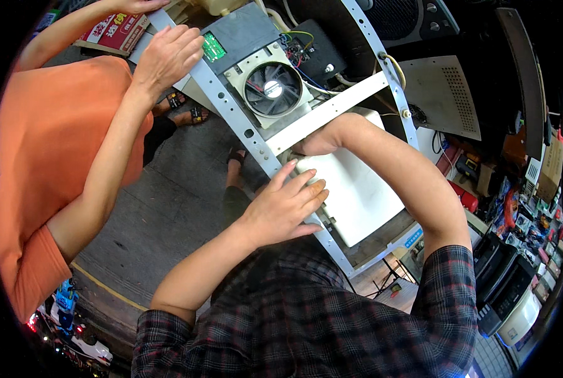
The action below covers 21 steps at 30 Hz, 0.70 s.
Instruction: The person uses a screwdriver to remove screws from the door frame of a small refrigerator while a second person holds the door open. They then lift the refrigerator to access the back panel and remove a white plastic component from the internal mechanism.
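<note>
My left hand [286,209] is open, fingers spread, lying over the pale metal side rail [240,120] of an appliance frame. Its fingertips reach the edge of a smooth white box-like part [363,198] inside the frame. From the right, my arm bends over this white part. My right hand [322,140] reaches in beneath the white crossbar [335,112]; its fingers are hidden there, so I cannot tell what they touch. Just beyond the crossbar sits a black cooling fan [272,90] in a pale square housing.
A person in an orange shirt [67,126] stands at the left, one hand [170,58] on the same rail. Behind the fan are a green circuit board [214,46] and loose wires [301,47]. A perforated panel [442,94] and shelved goods [527,233] are at right.
</note>
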Each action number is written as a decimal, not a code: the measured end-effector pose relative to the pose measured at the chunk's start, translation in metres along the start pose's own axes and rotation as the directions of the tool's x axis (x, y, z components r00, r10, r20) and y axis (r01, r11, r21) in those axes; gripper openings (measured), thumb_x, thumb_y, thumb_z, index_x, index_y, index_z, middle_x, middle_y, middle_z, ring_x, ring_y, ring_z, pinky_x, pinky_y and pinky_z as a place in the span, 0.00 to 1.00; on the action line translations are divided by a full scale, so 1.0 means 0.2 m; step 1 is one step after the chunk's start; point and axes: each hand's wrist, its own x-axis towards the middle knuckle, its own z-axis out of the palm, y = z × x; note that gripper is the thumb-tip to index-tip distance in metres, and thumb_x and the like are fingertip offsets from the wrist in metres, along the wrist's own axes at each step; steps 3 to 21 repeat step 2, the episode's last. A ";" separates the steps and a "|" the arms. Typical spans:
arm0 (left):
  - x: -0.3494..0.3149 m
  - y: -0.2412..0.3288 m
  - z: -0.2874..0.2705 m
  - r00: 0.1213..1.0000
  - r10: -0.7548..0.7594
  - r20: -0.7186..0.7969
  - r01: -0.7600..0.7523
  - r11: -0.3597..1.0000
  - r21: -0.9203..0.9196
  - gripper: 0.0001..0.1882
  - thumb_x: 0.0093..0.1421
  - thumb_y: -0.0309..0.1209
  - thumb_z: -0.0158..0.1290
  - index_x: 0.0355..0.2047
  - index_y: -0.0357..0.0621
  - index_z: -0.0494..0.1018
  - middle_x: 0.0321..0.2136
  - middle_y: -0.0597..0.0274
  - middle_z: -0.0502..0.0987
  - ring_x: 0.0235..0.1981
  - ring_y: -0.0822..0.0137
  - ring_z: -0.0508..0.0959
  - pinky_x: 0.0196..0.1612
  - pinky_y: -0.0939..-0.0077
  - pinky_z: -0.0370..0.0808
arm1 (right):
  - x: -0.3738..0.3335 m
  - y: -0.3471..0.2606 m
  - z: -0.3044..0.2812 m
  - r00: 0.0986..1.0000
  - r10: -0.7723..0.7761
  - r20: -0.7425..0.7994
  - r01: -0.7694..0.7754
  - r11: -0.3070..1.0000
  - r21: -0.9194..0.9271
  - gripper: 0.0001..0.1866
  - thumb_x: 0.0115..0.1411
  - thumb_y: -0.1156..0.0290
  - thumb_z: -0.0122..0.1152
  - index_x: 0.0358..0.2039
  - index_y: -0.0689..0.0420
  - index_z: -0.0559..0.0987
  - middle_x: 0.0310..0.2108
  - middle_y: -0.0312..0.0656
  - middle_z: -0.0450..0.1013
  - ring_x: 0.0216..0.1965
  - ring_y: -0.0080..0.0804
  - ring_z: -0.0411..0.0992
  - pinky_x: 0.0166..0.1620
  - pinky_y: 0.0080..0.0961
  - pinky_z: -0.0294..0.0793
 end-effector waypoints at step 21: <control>-0.01 -0.01 0.00 1.000 -0.001 0.011 0.001 1.000 0.003 0.40 0.57 0.60 0.67 0.64 0.53 0.75 0.64 0.64 0.74 0.71 0.61 0.66 0.77 0.40 0.49 | -0.04 -0.04 -0.01 0.998 0.022 -0.051 -0.020 0.999 0.024 0.25 0.70 0.56 0.53 0.63 0.51 0.81 0.63 0.53 0.77 0.63 0.49 0.75 0.66 0.41 0.72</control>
